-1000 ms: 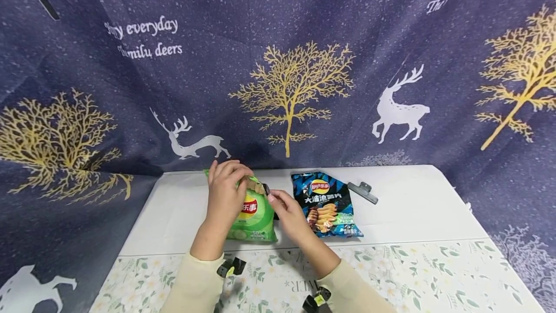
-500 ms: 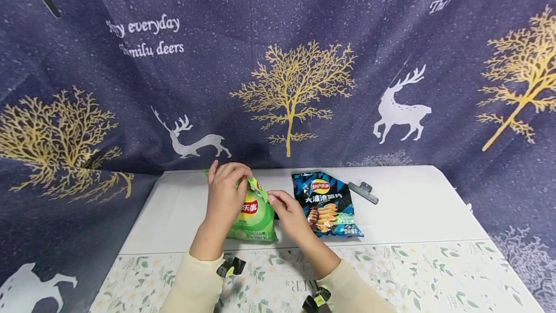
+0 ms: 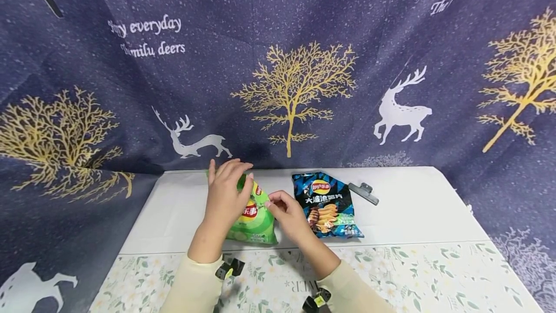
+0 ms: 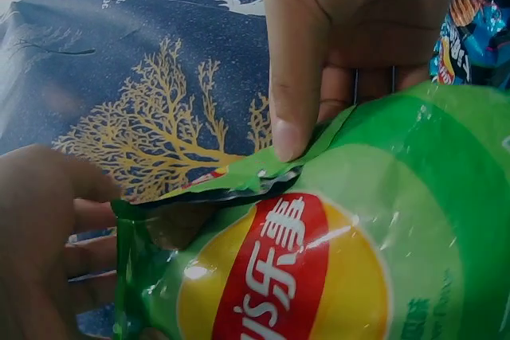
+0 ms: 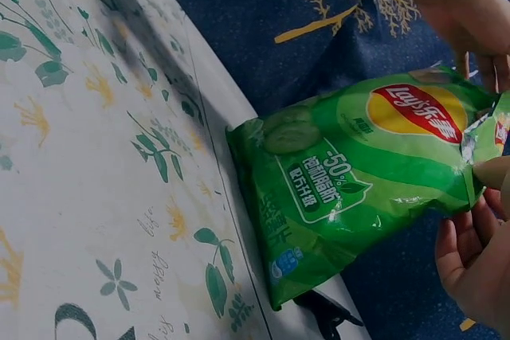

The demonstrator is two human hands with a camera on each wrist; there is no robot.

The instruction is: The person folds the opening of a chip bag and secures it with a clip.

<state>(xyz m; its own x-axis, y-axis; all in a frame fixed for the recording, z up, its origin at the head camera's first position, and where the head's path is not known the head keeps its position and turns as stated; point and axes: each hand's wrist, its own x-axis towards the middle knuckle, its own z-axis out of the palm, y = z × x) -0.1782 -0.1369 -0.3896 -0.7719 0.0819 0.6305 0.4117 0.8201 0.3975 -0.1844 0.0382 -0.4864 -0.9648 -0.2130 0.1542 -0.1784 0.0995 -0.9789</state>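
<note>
A green Lay's chip bag [image 3: 252, 223] is between the two hands, its top edge folded over, with a small logo showing on the flap. My left hand [image 3: 226, 197] holds its upper left corner; in the left wrist view, fingers lie behind the bag [image 4: 303, 276] and one shows under the flap's dark edge. My right hand [image 3: 286, 209] pinches the top right corner, thumb in front and fingers behind. The right wrist view shows the bag's [image 5: 351, 165] lower end near the table, with a black clip-like piece [image 5: 328, 314] sticking out beside it.
To the right lies a blue and black Lay's chip bag [image 3: 327, 206]. A grey clip [image 3: 364, 192] is beside that bag's upper right corner. The white table [image 3: 412, 211] has a floral cover [image 3: 417, 274] in front, and a dark blue curtain [image 3: 260, 13] hangs behind.
The flap along the green bag's top has come down over its front, the small logo now facing up. My left thumb has lifted and straightened; the right hand stays at its corner.
</note>
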